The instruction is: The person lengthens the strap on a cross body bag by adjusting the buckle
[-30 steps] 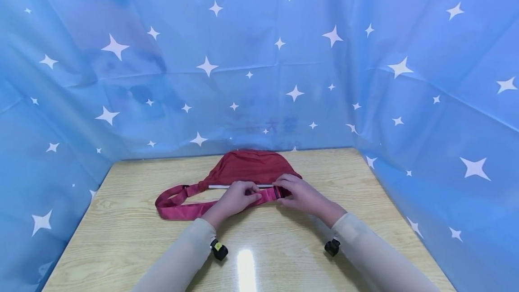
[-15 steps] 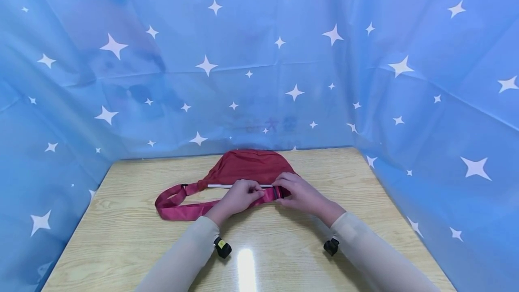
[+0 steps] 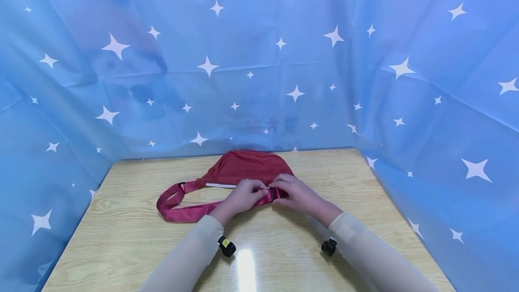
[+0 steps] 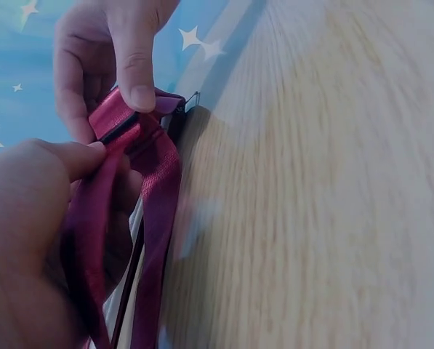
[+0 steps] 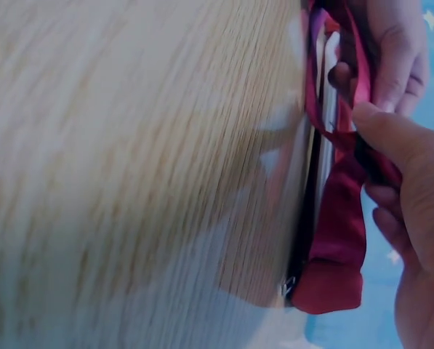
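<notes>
A dark red waist bag [image 3: 248, 168] lies at the table's back, its pink-red strap [image 3: 186, 213] looped out in front and to the left. My left hand [image 3: 242, 196] pinches the strap between thumb and fingers, just left of a black slider buckle [image 4: 118, 128]. At the bag's right end, my right hand [image 3: 303, 195] grips the strap at that buckle, thumb in front and fingers behind. The right wrist view has the strap's sewn end [image 5: 329, 285] hanging below the right hand [image 5: 427, 196]. Fingers partly cover the buckle.
A wooden table [image 3: 134, 247] carries the bag, with a bright light reflection near its front. Blue star-patterned cloth [image 3: 259, 57] hangs behind and along both sides. A black wrist camera [image 3: 227, 247] sits on the left sleeve, another [image 3: 329, 247] on the right.
My left hand has slid a little right, closer to the buckle. The right hand and buckle have shifted slightly left, so the hands are nearer each other. Both still hold the strap.
</notes>
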{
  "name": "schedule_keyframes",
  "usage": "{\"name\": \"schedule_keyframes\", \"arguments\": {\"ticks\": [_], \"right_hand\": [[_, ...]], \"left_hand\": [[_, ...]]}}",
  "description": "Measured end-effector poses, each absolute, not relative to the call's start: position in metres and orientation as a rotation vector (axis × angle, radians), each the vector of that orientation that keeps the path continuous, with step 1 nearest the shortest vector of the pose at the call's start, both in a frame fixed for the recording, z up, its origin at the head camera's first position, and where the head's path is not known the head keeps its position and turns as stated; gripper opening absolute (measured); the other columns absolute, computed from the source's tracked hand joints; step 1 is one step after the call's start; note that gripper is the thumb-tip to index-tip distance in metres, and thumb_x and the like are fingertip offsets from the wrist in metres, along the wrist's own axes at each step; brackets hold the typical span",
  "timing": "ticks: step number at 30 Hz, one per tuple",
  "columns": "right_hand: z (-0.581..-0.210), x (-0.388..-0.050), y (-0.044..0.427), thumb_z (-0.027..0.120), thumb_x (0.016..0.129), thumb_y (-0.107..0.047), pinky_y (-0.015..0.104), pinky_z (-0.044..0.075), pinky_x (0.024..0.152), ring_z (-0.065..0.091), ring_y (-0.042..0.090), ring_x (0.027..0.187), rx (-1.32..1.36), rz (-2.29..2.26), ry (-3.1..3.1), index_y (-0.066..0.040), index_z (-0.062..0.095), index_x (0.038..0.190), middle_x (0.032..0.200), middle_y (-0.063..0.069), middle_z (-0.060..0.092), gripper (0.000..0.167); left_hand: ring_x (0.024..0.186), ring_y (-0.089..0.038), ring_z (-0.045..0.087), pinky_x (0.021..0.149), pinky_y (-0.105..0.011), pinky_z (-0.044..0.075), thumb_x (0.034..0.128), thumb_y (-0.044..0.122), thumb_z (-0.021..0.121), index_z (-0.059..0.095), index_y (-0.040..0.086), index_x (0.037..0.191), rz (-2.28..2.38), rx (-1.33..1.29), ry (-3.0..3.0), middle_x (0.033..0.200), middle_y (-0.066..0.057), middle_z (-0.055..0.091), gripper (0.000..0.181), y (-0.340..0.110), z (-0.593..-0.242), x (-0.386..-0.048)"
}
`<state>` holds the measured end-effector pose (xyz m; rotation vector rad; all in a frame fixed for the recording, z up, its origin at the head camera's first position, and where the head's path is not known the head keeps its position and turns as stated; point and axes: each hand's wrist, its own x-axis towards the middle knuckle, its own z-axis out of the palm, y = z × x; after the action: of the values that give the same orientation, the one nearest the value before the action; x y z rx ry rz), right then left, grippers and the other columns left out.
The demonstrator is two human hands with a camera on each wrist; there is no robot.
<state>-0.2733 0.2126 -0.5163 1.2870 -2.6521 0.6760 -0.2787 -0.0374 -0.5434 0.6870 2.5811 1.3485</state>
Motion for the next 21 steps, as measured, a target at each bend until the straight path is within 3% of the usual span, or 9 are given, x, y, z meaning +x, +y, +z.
{"name": "schedule_keyframes", "arguments": {"ticks": [7, 13, 21], "right_hand": [[-0.519, -0.272, 0.215, 0.093, 0.093, -0.018, 0.042, 0.058, 0.101, 0.066, 0.021, 0.118, 1.227, 0.757, -2.636, -0.006, 0.076, 0.133, 0.128, 0.004, 0.069, 0.045], [-0.521, -0.271, 0.217, 0.093, 0.093, -0.021, 0.042, 0.058, 0.103, 0.065, 0.019, 0.12, 1.192, 0.81, -2.661, -0.009, 0.074, 0.134, 0.13, 0.002, 0.068, 0.047], [-0.517, -0.272, 0.218, 0.092, 0.093, -0.016, 0.041, 0.058, 0.103, 0.065, 0.019, 0.12, 1.207, 0.832, -2.669, -0.007, 0.072, 0.134, 0.13, 0.003, 0.068, 0.046]], "left_hand": [[0.089, -0.009, 0.064, 0.087, -0.034, 0.056, 0.109, 0.03, 0.074, 0.077, 0.023, 0.117, 1.176, 0.704, 2.677, 0.097, 0.012, 0.071, 0.011, -0.05, -0.54, -0.269], [0.079, -0.011, 0.06, 0.08, -0.033, 0.053, 0.11, 0.029, 0.073, 0.076, 0.023, 0.111, 1.045, 0.732, 2.765, 0.086, 0.011, 0.065, 0.007, -0.061, -0.542, -0.263], [0.085, -0.012, 0.06, 0.084, -0.035, 0.052, 0.1107, 0.021, 0.072, 0.076, 0.022, 0.107, 1.125, 0.783, 2.731, 0.089, 0.011, 0.066, 0.006, -0.06, -0.542, -0.265]]}}
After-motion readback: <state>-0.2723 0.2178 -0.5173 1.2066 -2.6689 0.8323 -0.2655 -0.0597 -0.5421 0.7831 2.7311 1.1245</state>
